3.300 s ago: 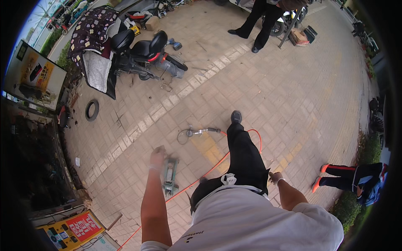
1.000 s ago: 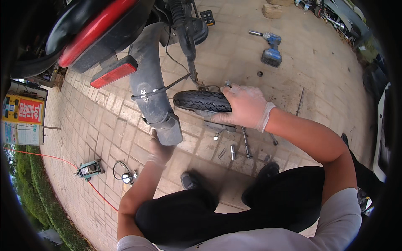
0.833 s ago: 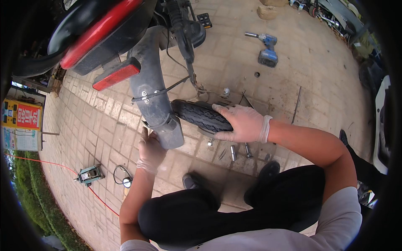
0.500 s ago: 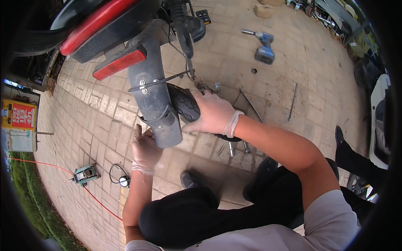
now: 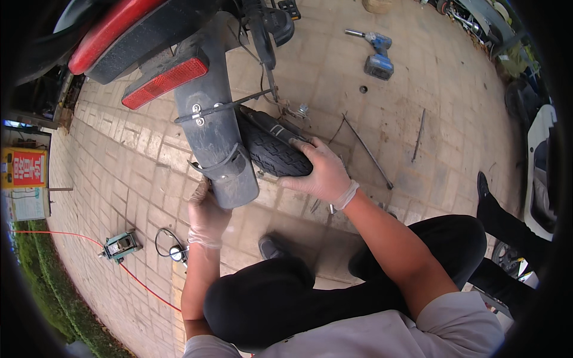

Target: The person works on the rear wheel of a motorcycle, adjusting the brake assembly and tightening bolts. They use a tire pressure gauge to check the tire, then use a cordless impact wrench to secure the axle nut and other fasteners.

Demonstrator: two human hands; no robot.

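Note:
Both my hands wear thin clear gloves. My left hand grips the lower left edge of the dark grey rear fender, some fingers hidden behind it. My right hand is closed round a black treaded tyre just right of the fender, thumb on the near side and fingers on top. The wheel slants out from beside the fender, partly covered by it and by my hand. Above the fender sit a long red reflector and the dark body of the scooter or motorbike with its red trim.
A blue cordless impact wrench lies at the far right, with thin metal rods nearer. On the left are a green compressor-like device with a red hose and a round gauge. Another person's dark-clothed leg reaches in at right.
My right hand has shifted right and slightly down, taking the tyre with it, so more tread shows beside the fender. My left hand stays at the fender's lower edge.

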